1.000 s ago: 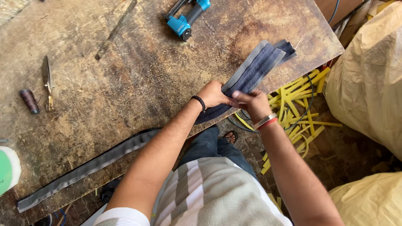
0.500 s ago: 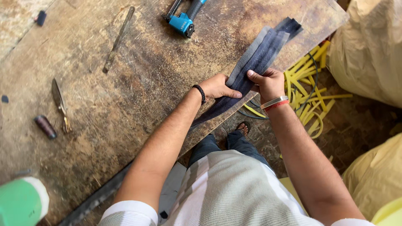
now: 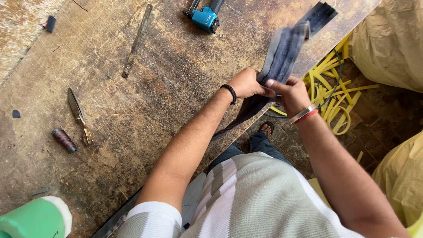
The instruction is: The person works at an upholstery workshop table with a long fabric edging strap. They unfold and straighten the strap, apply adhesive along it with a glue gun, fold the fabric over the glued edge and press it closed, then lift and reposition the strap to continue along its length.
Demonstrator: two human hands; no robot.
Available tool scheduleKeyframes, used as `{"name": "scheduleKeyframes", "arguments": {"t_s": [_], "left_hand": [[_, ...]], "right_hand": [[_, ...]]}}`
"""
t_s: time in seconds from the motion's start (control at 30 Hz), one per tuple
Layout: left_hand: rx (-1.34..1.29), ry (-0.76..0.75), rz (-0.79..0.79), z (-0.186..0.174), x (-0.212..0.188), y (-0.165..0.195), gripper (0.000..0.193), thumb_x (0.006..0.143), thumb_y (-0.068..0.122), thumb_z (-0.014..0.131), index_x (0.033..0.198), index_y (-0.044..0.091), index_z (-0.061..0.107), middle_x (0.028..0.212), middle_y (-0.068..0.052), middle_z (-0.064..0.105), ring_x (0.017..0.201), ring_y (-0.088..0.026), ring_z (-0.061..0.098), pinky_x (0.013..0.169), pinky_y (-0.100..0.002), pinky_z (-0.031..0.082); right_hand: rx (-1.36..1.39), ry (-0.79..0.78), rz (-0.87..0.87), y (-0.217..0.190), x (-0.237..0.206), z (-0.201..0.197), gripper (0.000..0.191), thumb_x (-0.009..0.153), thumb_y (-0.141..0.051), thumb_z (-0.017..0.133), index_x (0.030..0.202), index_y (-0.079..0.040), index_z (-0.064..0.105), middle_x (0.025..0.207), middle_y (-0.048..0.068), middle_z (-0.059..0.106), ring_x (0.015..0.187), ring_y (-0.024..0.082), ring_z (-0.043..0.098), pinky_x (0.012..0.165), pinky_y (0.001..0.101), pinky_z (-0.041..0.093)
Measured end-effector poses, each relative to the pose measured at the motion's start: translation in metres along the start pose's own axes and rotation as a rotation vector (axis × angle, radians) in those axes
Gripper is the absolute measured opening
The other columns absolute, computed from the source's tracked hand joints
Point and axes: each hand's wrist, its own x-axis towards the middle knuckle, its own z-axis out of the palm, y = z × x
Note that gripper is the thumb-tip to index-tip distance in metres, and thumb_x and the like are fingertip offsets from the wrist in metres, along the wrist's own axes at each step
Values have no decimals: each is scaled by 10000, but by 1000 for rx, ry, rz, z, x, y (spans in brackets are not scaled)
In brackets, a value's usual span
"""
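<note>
My left hand (image 3: pixel 246 83) and my right hand (image 3: pixel 288 93) both grip a bundle of long dark blue-grey fabric strips (image 3: pixel 286 53) at the edge of a worn wooden table (image 3: pixel 176 79). The strips' far ends rise up and blur; another dark strip end (image 3: pixel 318 15) lies on the table beyond. The lower ends hang down past the table edge between my hands. A black band is on my left wrist; a metal bangle and a red thread are on my right.
On the table lie a blue pneumatic stapler (image 3: pixel 205 16), a long metal bar (image 3: pixel 137 39), scissors (image 3: pixel 79 115), a dark thread spool (image 3: pixel 64 140) and a green-and-white roll (image 3: pixel 37 218). Yellow strap offcuts (image 3: pixel 335 97) and yellow sacks (image 3: pixel 390 42) sit on the floor.
Both hands have lifted the strip bundle off the table, so its far end now swings up. The view has shifted closer and slightly to the right.
</note>
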Motion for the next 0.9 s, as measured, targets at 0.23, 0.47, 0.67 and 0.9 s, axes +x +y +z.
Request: {"name": "scheduleKeyframes", "arguments": {"t_s": [0.23, 0.47, 0.67, 0.9], "left_hand": [[-472, -212, -94, 9, -18, -32, 485, 739, 268, 896, 1117, 2, 751, 1008, -117, 803, 887, -182, 761, 813, -344, 621], [-374, -212, -39, 34, -19, -42, 424, 749, 177, 906, 1096, -20, 764, 999, -87, 796, 883, -161, 743, 800, -326, 610], [-393, -132, -24, 41, -22, -15, 381, 743, 165, 889, 1064, -10, 784, 988, -91, 811, 868, -169, 759, 796, -332, 615], [-266, 59, -116, 36, -34, -14, 406, 756, 222, 896, 1062, -18, 780, 951, -105, 813, 840, -186, 775, 788, -334, 617]], "right_hand": [[-117, 8, -99, 2, -14, -4, 104, 911, -55, 768, 990, 9, 749, 960, 101, 780, 818, 167, 754, 755, 318, 648], [-98, 104, -139, 9, -19, -1, 97, 900, -52, 780, 969, 9, 750, 912, 80, 771, 745, 148, 725, 675, 313, 621], [-11, 122, -167, 1, -22, -2, 111, 905, -55, 793, 990, 1, 748, 924, 74, 768, 757, 148, 729, 678, 317, 617], [-88, -12, -33, -4, -26, -7, 145, 890, -52, 774, 1024, -3, 743, 969, 110, 779, 830, 192, 765, 757, 360, 657]]}}
